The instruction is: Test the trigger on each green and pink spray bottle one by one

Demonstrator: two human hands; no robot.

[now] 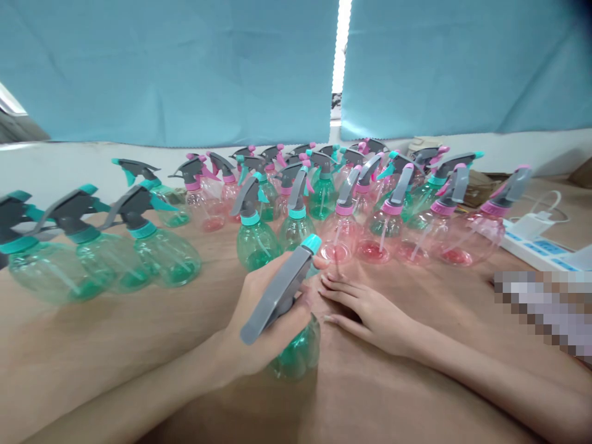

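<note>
My left hand (259,308) is wrapped round the neck of a green spray bottle (298,351) with a grey trigger head and a teal nozzle. The bottle is near the front middle of the table, partly covered by my fingers. Just to its right, my right hand (370,308) lies flat on the table with its fingers stretched out, holding nothing. Beyond my hands stand a green spray bottle (258,243) and a pink spray bottle (339,237) in the front row of a group.
Several more green and pink spray bottles crowd the back of the brown table (208,370). Green bottles (166,256) line the left side. At right lies a white power strip (536,246) with a plugged-in adapter. Blue curtains (185,74) hang behind.
</note>
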